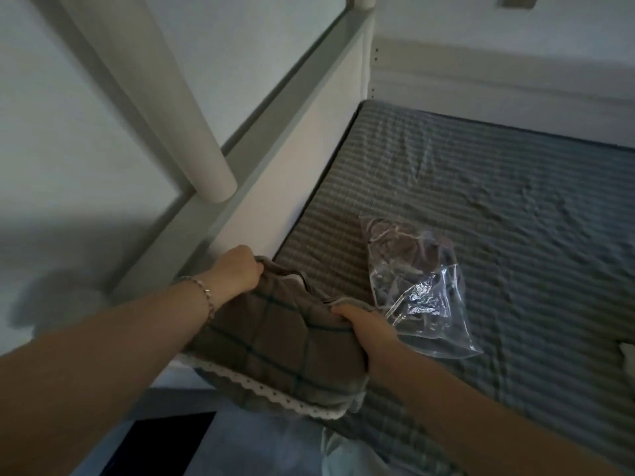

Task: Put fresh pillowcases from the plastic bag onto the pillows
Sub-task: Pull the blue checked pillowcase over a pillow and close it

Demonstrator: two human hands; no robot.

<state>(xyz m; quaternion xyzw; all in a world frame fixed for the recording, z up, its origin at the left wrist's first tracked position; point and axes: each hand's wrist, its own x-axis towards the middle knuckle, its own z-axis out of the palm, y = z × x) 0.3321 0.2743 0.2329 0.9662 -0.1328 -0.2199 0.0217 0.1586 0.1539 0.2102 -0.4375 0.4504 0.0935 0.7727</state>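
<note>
A pillow in a brown checked pillowcase point(275, 341) with white lace trim sits at the near corner of the bed. My left hand point(237, 267) grips the far left edge of the pillowcase opening. My right hand point(364, 326) grips the opening's right edge. A sliver of white pillow shows between the two hands. Just right of my right hand lies a clear plastic bag point(412, 286) on the sheet, with brown folded fabric inside.
The bed has a grey-blue striped sheet point(515, 218), wrinkled in the middle. A white bed frame board point(299, 132) runs along the left side, with a round white post point(171, 115) above it. Pale fabric point(347, 455) shows at the bottom edge.
</note>
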